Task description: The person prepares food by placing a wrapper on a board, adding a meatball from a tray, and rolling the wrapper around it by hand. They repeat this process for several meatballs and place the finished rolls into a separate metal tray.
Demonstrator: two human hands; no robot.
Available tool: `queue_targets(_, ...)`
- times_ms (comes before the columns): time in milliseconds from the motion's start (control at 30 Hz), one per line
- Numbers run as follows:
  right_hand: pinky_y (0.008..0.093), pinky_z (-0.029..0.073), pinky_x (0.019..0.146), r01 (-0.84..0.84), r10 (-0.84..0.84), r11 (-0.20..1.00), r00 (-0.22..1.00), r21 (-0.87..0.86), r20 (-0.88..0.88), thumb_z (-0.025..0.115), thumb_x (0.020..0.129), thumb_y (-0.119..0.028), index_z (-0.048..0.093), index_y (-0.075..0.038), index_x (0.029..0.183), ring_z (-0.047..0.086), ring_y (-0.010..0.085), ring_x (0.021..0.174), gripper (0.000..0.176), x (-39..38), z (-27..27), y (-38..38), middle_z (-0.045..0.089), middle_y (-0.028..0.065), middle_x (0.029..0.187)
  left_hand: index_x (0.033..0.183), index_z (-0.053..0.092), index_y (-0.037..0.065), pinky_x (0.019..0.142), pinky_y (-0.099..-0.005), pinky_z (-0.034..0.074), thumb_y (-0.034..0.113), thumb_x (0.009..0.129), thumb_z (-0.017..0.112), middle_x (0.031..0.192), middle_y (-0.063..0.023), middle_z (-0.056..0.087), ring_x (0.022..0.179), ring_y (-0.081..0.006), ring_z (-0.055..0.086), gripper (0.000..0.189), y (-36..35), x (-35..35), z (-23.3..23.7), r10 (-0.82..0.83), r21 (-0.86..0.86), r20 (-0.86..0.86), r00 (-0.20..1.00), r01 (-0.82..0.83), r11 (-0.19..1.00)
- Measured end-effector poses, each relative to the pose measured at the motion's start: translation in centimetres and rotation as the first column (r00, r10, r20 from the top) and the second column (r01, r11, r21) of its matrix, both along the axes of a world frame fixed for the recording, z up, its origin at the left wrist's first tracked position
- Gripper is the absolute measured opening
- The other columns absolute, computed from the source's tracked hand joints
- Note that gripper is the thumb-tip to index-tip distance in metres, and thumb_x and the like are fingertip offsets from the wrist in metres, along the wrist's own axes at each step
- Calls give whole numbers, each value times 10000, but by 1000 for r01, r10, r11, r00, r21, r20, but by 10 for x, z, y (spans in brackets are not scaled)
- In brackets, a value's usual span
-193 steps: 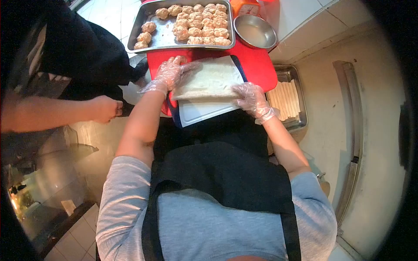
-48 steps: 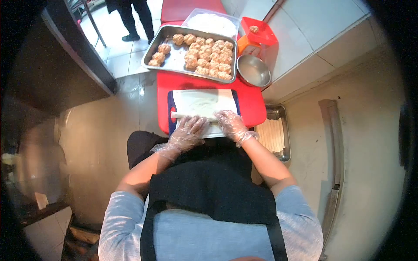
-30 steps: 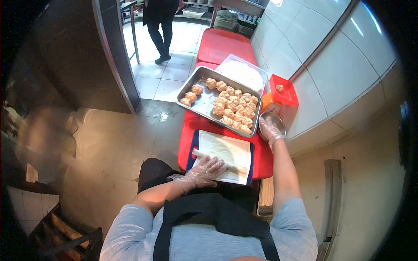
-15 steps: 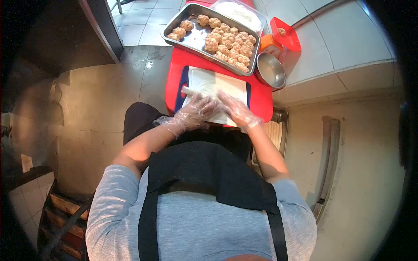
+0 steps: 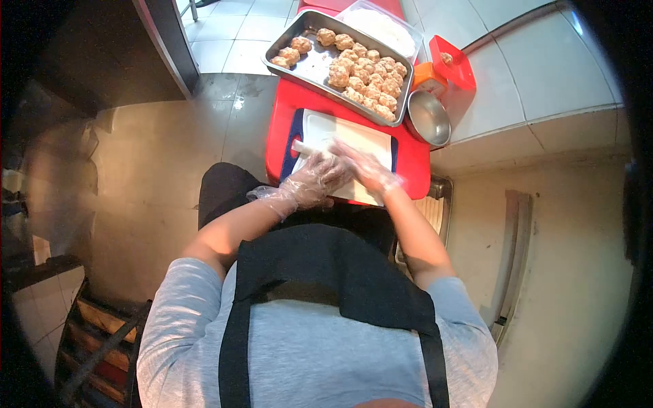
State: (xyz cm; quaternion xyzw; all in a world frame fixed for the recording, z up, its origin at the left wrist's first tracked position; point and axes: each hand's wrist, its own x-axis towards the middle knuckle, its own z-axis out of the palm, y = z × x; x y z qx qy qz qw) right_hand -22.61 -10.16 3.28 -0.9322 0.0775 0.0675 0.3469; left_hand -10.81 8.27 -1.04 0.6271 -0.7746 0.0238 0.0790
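Observation:
My left hand (image 5: 317, 181), in a clear plastic glove, bends its fingers over a slim white roll (image 5: 304, 147) on a cutting board. One end of the roll sticks out to the left, past my fingers; the rest is hidden under them. My right hand (image 5: 366, 168), gloved too, lies against the left fingertips with its fingers stretched out and blurred. Under both hands is the white cutting board (image 5: 371, 136) with dark blue edges. It rests on a red table (image 5: 413, 160) right in front of my lap.
Behind the board stands a metal tray (image 5: 304, 71) with many lumpy meatballs (image 5: 367, 75). To its right are a metal bowl (image 5: 428, 117), an orange scale (image 5: 427, 78) with a red dish (image 5: 452, 64), and a plastic tub (image 5: 381, 27) of white stuff. A tiled wall (image 5: 496, 75) borders the right.
The whole view has shifted slightly, with table and tray a little lower and to the right. My right hand has moved a little over the board; the left keeps its place on the roll.

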Motion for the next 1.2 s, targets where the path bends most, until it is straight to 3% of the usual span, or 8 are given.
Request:
queue_targets(133,396,281,1140,185,-177,982,969,34,-171,437,991,-346,423,-64,1428,364,317,1377,520,-57,11,-20,387,157,1498,1437,393,100,1101,-546,254,588,779,620,1444,-112,395,1343,-311,360,851,-1,-1,5,20,-8,9,1000,-20,1000)
queue_targets(233,383,266,1153,43,-52,992,996,-120,-73,438,992,-322,431,-43,1421,359,310,1381,511,-31,9,0,384,164,1498,1442,389,113,1073,-536,278,602,754,635,1423,-106,408,1300,-304,381,879,0,0,0,0,-64,23,1000,2,998)
queue_targets(433,377,250,1163,79,-87,991,994,109,67,422,1002,-307,404,-25,1434,342,285,1397,516,25,-14,10,370,166,1505,1441,408,147,1095,-561,257,586,773,627,1429,-116,409,1332,-331,358,829,-1,-2,1,20,12,-9,1000,-20,1000)
queue_targets(533,367,247,1164,137,-132,979,990,-154,44,407,1007,-307,417,-27,1426,341,283,1397,504,-29,-18,-19,360,167,1510,1470,355,134,1083,-562,279,571,773,635,1447,-105,394,1331,-316,362,870,-2,1,8,15,12,-29,999,-14,1000)
queue_targets(633,359,245,1164,137,-138,978,990,-155,7,400,1007,-318,413,-41,1431,346,281,1393,507,-64,-11,-24,358,165,1513,1471,352,127,1083,-571,281,568,785,621,1452,-101,396,1340,-314,358,859,-1,-1,4,15,-10,-28,1000,-15,1000)
queue_targets(767,357,251,1159,116,-112,992,991,50,-76,420,1000,-326,404,-19,1431,351,288,1390,529,-13,19,17,357,184,1509,1414,454,131,1097,-596,260,562,836,569,1455,-113,395,1352,-341,344,731,-1,0,-10,-18,4,9,1000,18,1000)
queue_targets(967,373,263,1151,131,-81,970,968,-202,238,392,1004,-386,380,-21,1448,360,314,1383,575,9,-39,-4,341,210,1511,1430,431,143,1106,-596,246,586,826,579,1458,-127,379,1356,-350,338,764,-1,-3,0,26,27,36,999,-27,999)
queue_targets(1200,401,315,1113,288,-297,936,955,-200,-20,370,1006,-437,405,-13,1429,405,342,1340,600,-76,10,-3,385,219,1475,1496,293,129,1107,-577,248,559,757,671,1503,-109,312,1354,-345,330,935,-3,-3,-7,17,-18,-47,999,-18,1000)
